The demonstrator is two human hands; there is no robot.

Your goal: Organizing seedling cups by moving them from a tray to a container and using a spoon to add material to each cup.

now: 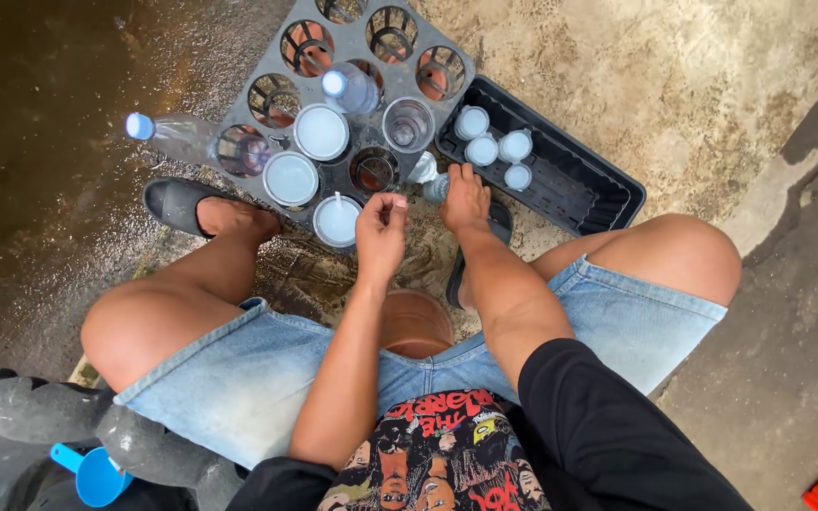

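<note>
Clear plastic bottle (pixel 431 180) lying between grey cup rack (pixel 267 59) and black tray (pixel 587 194) — gripped by right hand (pixel 466 199), fingers closed on it. Left hand (pixel 381 227) just beside, fingertips pinched together — over a white-lidded cup (pixel 337 220).

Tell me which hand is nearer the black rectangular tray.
Right. The right hand rests beside the black rectangular tray, at its near end; the left hand hovers farther away, by the round-holed rack.

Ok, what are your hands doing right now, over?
Left hand pinched shut above a white-filled cup in the grey tray. Right hand gripping a small bottle beside the black trough. Nothing blocking.
</note>
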